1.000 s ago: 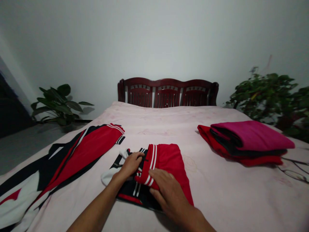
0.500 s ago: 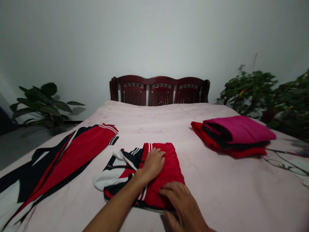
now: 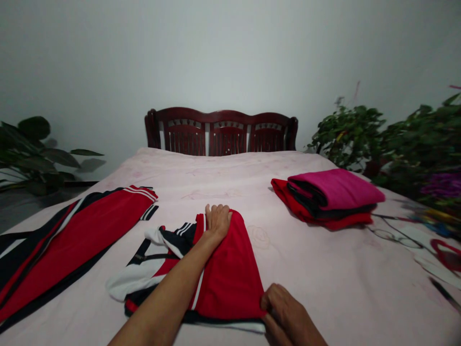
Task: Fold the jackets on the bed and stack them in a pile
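A folded red, black and white sports jacket point(image 3: 223, 278) lies on the pink bedsheet point(image 3: 317, 269) in front of me. My left hand point(image 3: 217, 220) lies flat on the far top edge of its red panel, fingers curled over the fold. My right hand point(image 3: 288, 315) is closed in a pinch on the near right corner of the same jacket. A white and black sleeve sticks out at the left of the fold.
Another red and black garment point(image 3: 68, 240) lies spread at the left. A stack of folded clothes point(image 3: 327, 197), magenta on top, sits at the right. Glasses point(image 3: 392, 235) and small items lie at the far right. A wooden headboard point(image 3: 221, 130) and potted plants point(image 3: 382, 139) stand behind.
My left hand has slid from the jacket's collar up across the red panel to its far edge. My right hand has drawn back to the near right corner. The view has shifted right.
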`<state>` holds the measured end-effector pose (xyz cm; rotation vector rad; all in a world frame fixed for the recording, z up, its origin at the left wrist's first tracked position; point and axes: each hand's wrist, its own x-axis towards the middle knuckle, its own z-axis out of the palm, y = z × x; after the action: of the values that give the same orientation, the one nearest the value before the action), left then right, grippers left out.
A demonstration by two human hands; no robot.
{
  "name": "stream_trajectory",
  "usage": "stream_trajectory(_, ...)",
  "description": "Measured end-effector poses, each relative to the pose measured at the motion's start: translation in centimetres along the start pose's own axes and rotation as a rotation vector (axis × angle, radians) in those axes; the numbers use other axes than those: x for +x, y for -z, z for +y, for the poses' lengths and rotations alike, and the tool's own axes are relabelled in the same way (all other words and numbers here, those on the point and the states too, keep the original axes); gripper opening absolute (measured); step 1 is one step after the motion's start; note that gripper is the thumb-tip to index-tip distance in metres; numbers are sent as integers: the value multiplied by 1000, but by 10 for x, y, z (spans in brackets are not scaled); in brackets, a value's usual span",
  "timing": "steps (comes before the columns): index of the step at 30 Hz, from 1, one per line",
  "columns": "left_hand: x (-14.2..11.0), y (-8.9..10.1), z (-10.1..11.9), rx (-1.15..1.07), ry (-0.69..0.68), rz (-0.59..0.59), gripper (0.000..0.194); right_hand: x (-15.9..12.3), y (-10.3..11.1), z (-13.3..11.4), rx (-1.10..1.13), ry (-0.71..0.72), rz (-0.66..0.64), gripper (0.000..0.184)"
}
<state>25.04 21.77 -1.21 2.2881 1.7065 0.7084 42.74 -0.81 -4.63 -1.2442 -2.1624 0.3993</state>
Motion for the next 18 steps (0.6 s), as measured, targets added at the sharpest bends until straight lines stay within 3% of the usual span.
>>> stream_trajectory(5, -3, -7, -9, 8, -16, -15, 23, -15, -17, 6, -83, 2, 62, 13)
stream_trajectory(9, -9, -4, -6, -38, -21, 0, 26, -1, 6, 6, 105, -164, -92, 18)
stream_trajectory(11, -19, 4, -2, -69, -32, 23, 37, 16, 20, 18, 106, -241, -38, 25)
stream_trajectory(14, -51, 14, 1, -140, -78, -19, 46, 49, 22, 49, -195, -244, 132, 30)
stream_trajectory(18, -104, 16, -11, -300, -94, -125, 51, 83, -8, 79, -549, -189, 49, 43)
